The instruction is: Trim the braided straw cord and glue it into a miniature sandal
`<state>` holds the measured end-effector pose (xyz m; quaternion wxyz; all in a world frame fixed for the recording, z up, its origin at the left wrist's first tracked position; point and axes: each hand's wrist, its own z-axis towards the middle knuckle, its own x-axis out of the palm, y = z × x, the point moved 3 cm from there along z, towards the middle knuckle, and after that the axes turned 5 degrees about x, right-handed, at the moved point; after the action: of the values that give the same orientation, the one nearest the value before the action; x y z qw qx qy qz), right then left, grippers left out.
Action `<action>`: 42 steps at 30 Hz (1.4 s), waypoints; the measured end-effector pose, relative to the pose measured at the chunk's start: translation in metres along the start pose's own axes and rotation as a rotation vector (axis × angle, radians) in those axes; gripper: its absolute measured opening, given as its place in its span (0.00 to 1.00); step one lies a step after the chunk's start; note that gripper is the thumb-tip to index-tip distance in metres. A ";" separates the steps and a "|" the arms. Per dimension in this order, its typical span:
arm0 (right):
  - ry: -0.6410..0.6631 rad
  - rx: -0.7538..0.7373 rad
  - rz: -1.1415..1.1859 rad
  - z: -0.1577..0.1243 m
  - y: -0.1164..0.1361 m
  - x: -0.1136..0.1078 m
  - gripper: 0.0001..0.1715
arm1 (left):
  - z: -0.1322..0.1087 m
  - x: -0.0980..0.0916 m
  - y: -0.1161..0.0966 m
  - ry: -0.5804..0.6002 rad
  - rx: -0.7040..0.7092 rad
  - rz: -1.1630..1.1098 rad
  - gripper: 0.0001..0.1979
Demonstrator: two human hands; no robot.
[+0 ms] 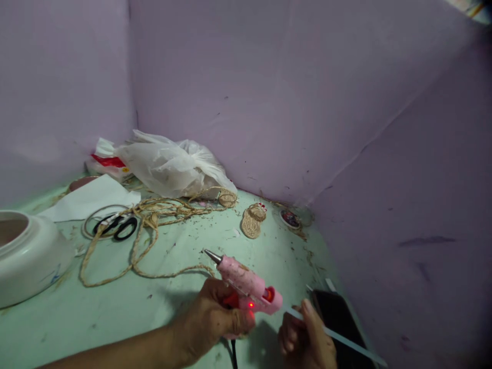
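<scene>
A pink glue gun (246, 281) with a metal nozzle and a lit red light is gripped by its handle in my left hand (215, 318). Its nozzle points to the upper left, and a black cord hangs from below the handle. Between the thumb and fingers of my right hand (309, 335) is a long translucent glue stick (349, 342). The stick's near end is at the rear of the gun; how far it goes in I cannot tell. Beyond the gun lies a small coiled-rope piece (251, 225) with red beads at its top.
Loose rope (144, 261) sprawls across the green table beside black-handled scissors (125, 228). A white pot (34, 261) stands at left, with white paper (92, 199) and a plastic bag (172, 164) behind. A dark phone-like slab (338, 312) lies at right, by the walls.
</scene>
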<state>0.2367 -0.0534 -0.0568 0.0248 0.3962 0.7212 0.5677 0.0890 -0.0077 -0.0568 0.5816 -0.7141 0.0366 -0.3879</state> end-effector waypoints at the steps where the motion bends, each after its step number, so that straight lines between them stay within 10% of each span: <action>1: 0.017 0.028 -0.033 0.003 -0.001 -0.002 0.24 | 0.000 0.001 -0.002 0.009 -0.001 -0.001 0.17; 14: 0.038 -0.122 -0.066 -0.013 0.008 0.013 0.21 | -0.002 0.008 -0.003 0.036 -0.007 -0.003 0.17; 21: -0.012 -0.367 -0.218 -0.023 0.011 0.018 0.17 | 0.003 0.005 0.006 -0.047 -0.150 -0.433 0.18; 29: 0.546 0.477 -0.206 -0.018 0.021 0.012 0.22 | 0.000 0.002 -0.003 0.070 -0.141 -0.171 0.18; 42: 0.472 0.251 -0.641 -0.025 0.034 0.008 0.17 | -0.002 -0.001 -0.011 0.175 -0.076 0.201 0.17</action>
<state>0.2378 -0.0670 -0.0162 -0.0143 0.0104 0.8576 0.5140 0.0833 -0.0053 -0.0481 0.5849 -0.6916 0.1733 -0.3867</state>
